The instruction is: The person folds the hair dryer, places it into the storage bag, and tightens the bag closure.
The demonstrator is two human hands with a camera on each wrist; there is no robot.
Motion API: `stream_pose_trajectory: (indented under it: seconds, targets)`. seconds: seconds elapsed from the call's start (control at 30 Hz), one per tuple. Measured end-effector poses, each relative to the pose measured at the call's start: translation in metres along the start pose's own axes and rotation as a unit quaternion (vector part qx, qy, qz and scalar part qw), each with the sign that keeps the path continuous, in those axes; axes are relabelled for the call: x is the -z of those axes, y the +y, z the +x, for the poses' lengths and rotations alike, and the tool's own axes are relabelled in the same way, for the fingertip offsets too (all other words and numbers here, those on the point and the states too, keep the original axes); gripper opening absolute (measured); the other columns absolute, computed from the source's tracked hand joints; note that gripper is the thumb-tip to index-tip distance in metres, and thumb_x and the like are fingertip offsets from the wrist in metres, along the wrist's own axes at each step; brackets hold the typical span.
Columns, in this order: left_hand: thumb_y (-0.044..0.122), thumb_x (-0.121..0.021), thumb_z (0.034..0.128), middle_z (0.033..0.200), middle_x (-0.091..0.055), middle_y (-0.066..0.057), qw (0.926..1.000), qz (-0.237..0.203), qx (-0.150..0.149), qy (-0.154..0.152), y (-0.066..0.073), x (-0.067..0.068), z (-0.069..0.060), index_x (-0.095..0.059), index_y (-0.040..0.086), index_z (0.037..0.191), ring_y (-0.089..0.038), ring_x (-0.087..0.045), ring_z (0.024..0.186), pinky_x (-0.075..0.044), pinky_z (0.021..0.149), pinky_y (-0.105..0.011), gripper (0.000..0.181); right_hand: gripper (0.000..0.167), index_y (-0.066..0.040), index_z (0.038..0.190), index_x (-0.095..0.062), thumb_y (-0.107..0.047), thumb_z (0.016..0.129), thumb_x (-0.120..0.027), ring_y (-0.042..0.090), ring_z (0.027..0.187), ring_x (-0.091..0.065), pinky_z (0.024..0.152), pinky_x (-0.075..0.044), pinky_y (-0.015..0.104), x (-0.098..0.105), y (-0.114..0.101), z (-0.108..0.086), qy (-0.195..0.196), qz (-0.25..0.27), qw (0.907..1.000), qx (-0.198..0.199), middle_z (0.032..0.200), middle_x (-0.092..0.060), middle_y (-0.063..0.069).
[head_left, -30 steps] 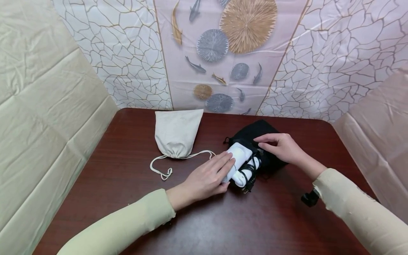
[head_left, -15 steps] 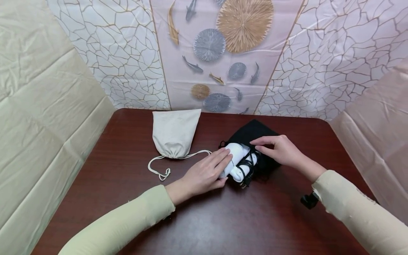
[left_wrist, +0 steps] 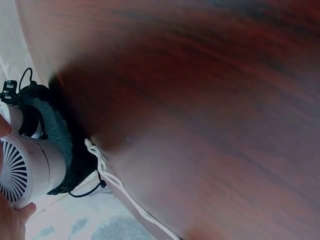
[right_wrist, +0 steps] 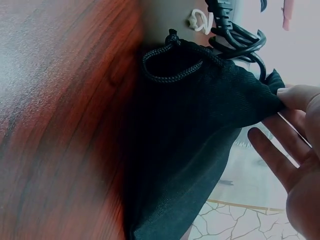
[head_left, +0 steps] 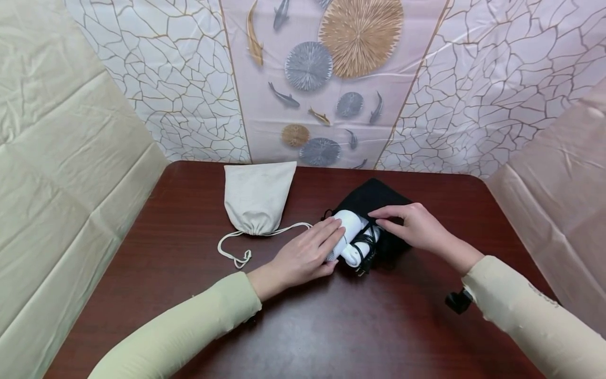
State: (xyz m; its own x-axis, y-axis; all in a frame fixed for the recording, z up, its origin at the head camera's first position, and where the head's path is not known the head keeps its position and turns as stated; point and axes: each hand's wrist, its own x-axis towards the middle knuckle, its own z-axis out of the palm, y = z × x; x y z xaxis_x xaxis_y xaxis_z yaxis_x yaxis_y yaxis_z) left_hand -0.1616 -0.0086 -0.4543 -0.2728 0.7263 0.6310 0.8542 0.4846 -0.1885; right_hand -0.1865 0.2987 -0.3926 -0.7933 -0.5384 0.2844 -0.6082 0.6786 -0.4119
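Observation:
A white hair dryer [head_left: 349,225] with a folded handle [head_left: 351,255] and a wound black power cord [head_left: 367,245] lies at the mouth of a black drawstring bag [head_left: 374,196]. My left hand [head_left: 306,251] grips the dryer's body, with fingertips on both sides of its round vent grille [left_wrist: 14,170] in the left wrist view. At the bag's mouth, my right hand [head_left: 416,225] pinches the cloth edge between thumb and fingers, as the right wrist view makes plain. Part of the dryer is hidden inside the bag.
Left of the hands, a cream drawstring bag [head_left: 258,197] lies flat, its white cord [head_left: 232,251] trailing on the dark red wooden table [head_left: 322,326]. Patterned cloth [head_left: 312,105] hangs behind the table's far edge.
The hair dryer and its cord have shifted slightly away from me, toward the black bag. The bag and right hand have moved a little left; the whole view has drifted too.

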Motion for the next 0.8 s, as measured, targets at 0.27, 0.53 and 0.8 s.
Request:
stream_pose_trajectory:
  seconds: [0.27, 0.53, 0.8]
  targets:
    - [0.031, -0.082, 0.0873, 0.143, -0.064, -0.024, 0.9999, -0.002, 0.014, -0.005, -0.003, -0.002, -0.001, -0.061, -0.007, 0.141, -0.035, -0.061, 0.137, -0.047, 0.118, -0.038, 0.069, 0.034, -0.009, 0.127, -0.079, -0.002, 0.094, -0.079, 0.017, 0.095, -0.076, 0.077, -0.061, 0.048, -0.002, -0.003, -0.005, -0.01, -0.019, 0.9998, 0.003, 0.118, -0.08, 0.006]
    - [0.026, -0.081, 0.0877, 0.144, -0.064, -0.024, 0.9994, -0.024, 0.023, -0.004, -0.005, -0.002, 0.003, -0.06, -0.008, 0.141, -0.037, -0.061, 0.137, -0.047, 0.117, -0.038, 0.067, 0.04, -0.008, 0.128, -0.077, -0.002, 0.089, -0.085, 0.014, 0.088, -0.074, 0.071, -0.061, 0.042, -0.007, 0.001, -0.012, 0.011, -0.025, 0.9994, 0.019, 0.104, -0.078, 0.002]
    - [0.03, -0.081, 0.0884, 0.144, -0.063, -0.024, 0.9994, -0.02, 0.028, -0.009, -0.002, -0.006, 0.008, -0.059, -0.007, 0.142, -0.036, -0.061, 0.137, -0.046, 0.119, -0.039, 0.069, 0.038, -0.006, 0.124, -0.079, 0.002, 0.087, -0.085, 0.012, 0.084, -0.072, 0.067, -0.06, 0.04, -0.01, -0.002, -0.017, 0.027, -0.022, 0.9985, 0.043, 0.096, -0.073, -0.002]
